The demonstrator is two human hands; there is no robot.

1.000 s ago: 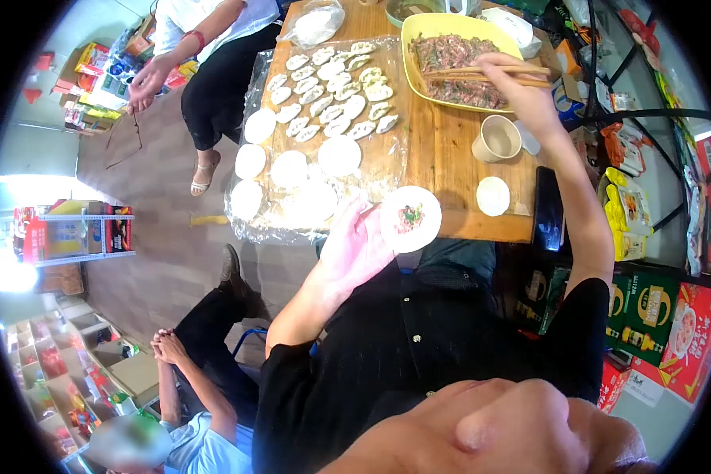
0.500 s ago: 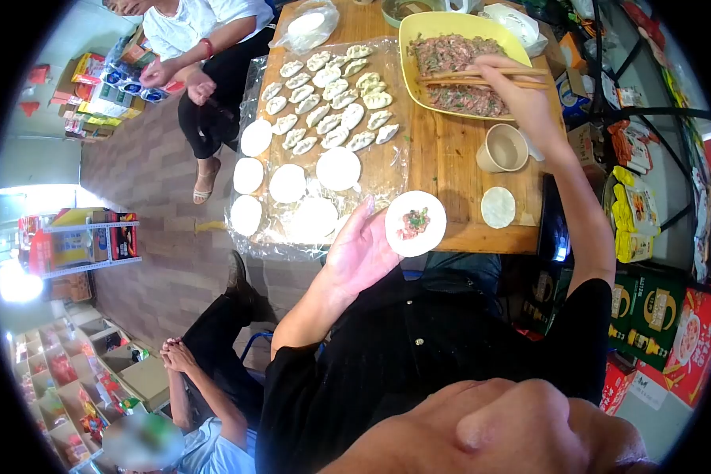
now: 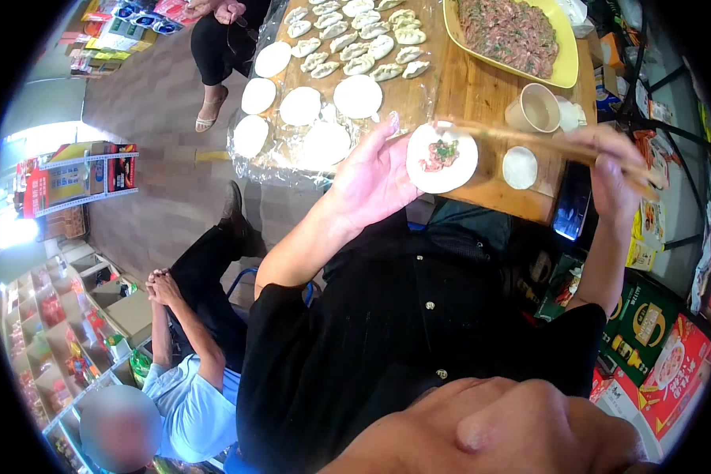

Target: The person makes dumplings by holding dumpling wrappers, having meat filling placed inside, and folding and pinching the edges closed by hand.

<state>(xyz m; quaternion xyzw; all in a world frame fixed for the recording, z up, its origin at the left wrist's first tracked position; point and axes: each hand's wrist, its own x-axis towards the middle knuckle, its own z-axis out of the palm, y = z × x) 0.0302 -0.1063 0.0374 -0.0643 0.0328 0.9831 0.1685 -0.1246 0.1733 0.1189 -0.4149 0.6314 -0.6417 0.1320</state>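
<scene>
A round dumpling wrapper (image 3: pixel 464 171) lies on the fingers of my left hand (image 3: pixel 371 178), which supports it from below. At its middle sits a small heap of meat filling (image 3: pixel 441 156) with green bits. My right hand (image 3: pixel 615 170) grips a pair of chopsticks (image 3: pixel 549 144), somewhat blurred; their far ends reach the wrapper's upper edge. Beyond my left hand, flat wrappers (image 3: pixel 358 96) and several folded dumplings (image 3: pixel 357 65) rest on plastic film. A yellow tray (image 3: pixel 570 62) of meat filling is at the table's far right.
A paper cup (image 3: pixel 533 108) and a small white disc (image 3: pixel 520 167) are on the wooden table (image 3: pixel 482 186). A phone (image 3: pixel 572 204) is by its right edge. One person (image 3: pixel 193 403) sits at lower left, hands clasped; another's legs (image 3: pixel 213 59) show at upper left. Boxes (image 3: pixel 640 316) stand at right.
My right hand has come from the meat tray down toward me, bringing the chopsticks near the wrapper. My left hand still holds the filled wrapper. The view has tilted down, away from the table's far end.
</scene>
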